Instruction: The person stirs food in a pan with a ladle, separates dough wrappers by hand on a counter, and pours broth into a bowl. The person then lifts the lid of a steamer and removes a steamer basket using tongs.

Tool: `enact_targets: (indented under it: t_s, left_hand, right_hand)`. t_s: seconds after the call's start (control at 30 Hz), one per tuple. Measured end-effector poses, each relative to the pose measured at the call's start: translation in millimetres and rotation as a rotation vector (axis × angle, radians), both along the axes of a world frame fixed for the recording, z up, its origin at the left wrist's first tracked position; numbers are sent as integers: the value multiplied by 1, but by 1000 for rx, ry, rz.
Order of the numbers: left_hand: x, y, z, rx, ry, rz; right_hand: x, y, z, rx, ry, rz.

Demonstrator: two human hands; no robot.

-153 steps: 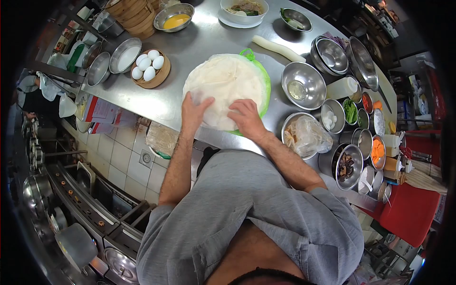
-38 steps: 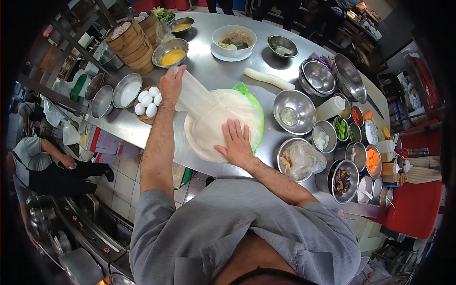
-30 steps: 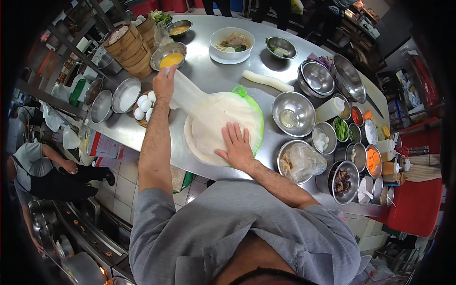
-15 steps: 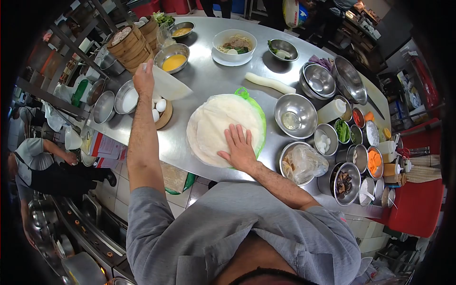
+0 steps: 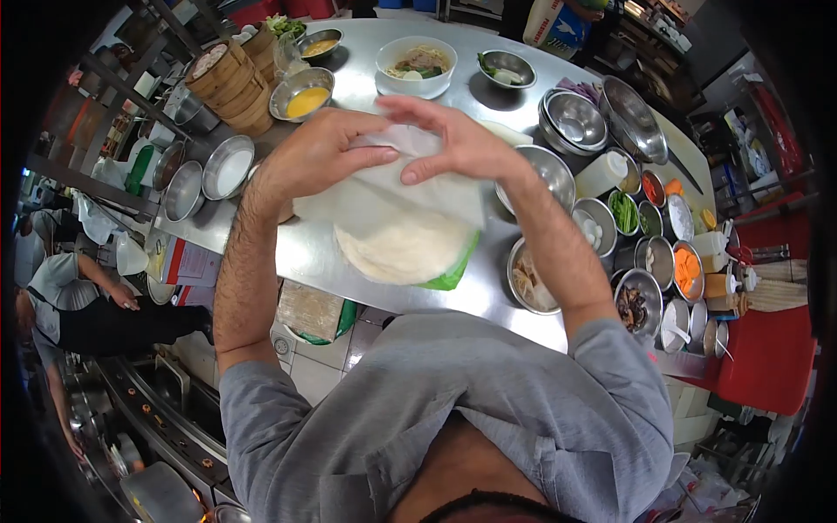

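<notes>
My left hand point(image 5: 330, 155) is closed on a thin white dough sheet point(image 5: 436, 196), its thumb pressed toward the fingers. On the opposite side, my right hand point(image 5: 458, 144) has its thumb over the sheet and its fingers around the upper edge. The sheet hangs slightly blurred between both hands, above a stack of round dough sheets point(image 5: 392, 253). Bright green plastic point(image 5: 453, 275) shows under the stack's right side. Behind my right hand, part of a white roll point(image 5: 510, 133) is visible.
Bamboo steamers point(image 5: 231, 87) and a bowl of yellow liquid point(image 5: 305, 98) stand at the back left. A noodle bowl point(image 5: 417, 85) sits at the far side. Metal bowls point(image 5: 575, 120) and ingredients crowd the right, with a knife point(image 5: 684, 170) beyond. Another person point(image 5: 78, 296) works at left.
My right hand has lifted off the stack and come up to the sheet. My left hand has moved right, bringing the sheet over the stack.
</notes>
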State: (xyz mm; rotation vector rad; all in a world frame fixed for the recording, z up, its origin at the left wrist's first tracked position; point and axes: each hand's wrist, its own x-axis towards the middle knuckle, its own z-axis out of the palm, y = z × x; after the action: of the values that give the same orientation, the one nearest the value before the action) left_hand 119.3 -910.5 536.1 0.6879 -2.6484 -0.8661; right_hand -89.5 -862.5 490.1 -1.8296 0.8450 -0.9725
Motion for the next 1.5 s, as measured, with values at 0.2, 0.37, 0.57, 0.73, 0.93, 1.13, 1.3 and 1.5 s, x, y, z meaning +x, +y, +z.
enact_targets:
  t_s: [0.2, 0.37, 0.57, 0.73, 0.93, 1.13, 1.3, 1.5]
  left_hand:
    - [5, 8, -23, 77, 47, 61]
    - [21, 6, -30, -53, 176, 344]
    - [25, 43, -141, -387, 318, 304]
    - [17, 101, -224, -336, 249, 309]
    - [10, 118, -237, -319, 282, 297]
    - [6, 129, -236, -281, 180, 257]
    - [4, 129, -238, -263, 108, 293]
    - [4, 129, -237, -193, 131, 311]
  right_hand:
    - [-21, -6, -27, 349, 140, -35]
    - [-19, -15, -33, -57, 169, -326]
    - [-19, 29, -113, -574, 520, -403]
    - [-25, 78, -173, -451, 671, -354]
    - [-33, 92, -176, -446, 670, -357]
    - [-28, 110, -170, -313, 719, -289]
    - [-23, 111, -170, -249, 837, -286]
    - [-30, 111, -178, -268, 721, -242]
